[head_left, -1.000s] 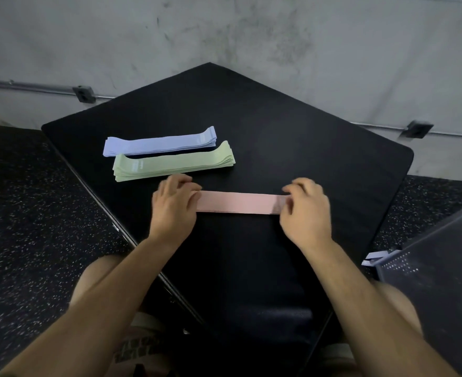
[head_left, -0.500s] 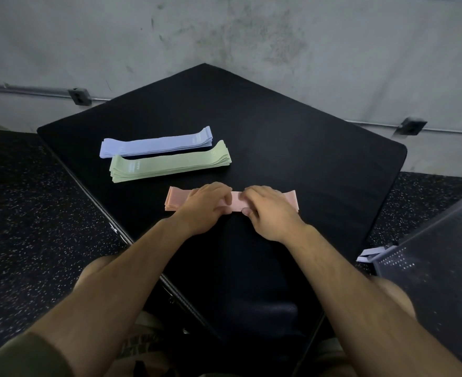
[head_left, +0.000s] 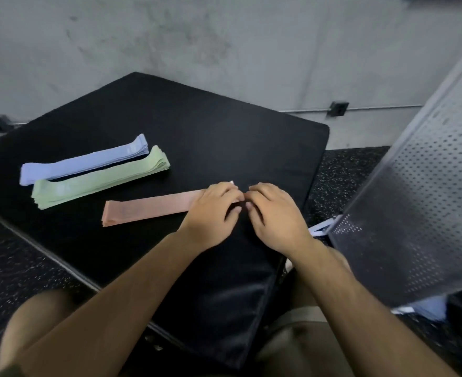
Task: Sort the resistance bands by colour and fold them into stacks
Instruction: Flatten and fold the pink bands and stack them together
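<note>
On the black worktop (head_left: 224, 137), near edge, right of centre: pink band (head_left: 148, 209) lying flat, both hands at its right end

Left hand (head_left: 213, 213): fingers curled down over that end, looks like a pinch on the band. Right hand (head_left: 276, 219): fingers curled in, tips meeting the left's at the same spot; can't tell whether it has hold of the band or only touches it. That end of the band is hidden under the hands. Small white tab (head_left: 231, 182) pokes out just above the left knuckles, can't tell what it is

Orientation: long axis runs left-right across the view, right end angled slightly away from the person. Free left end points toward the left worktop edge and shows layered edges, so I'd judge it folded or several plies. Blue stack (head_left: 82, 161) and green stack (head_left: 99, 180) sit further back-left, just beside each other, roughly parallel to the pink one, green nearer to it

Handling, my read: thin, light, soft elastic strip, no stiffness of its own, droops if lifted by one end. Probably grippy on the matte top, so it drags rather than slides, and plies can shear apart. Best hold: pinch across the full width at an end, all plies together, other hand at the far end or pressing the middle as the fold line. Not fragile; risks are a skewed fold or snap-back if stretched

Perforated panel (head_left: 415, 200) stands at right, off the worktop
</note>
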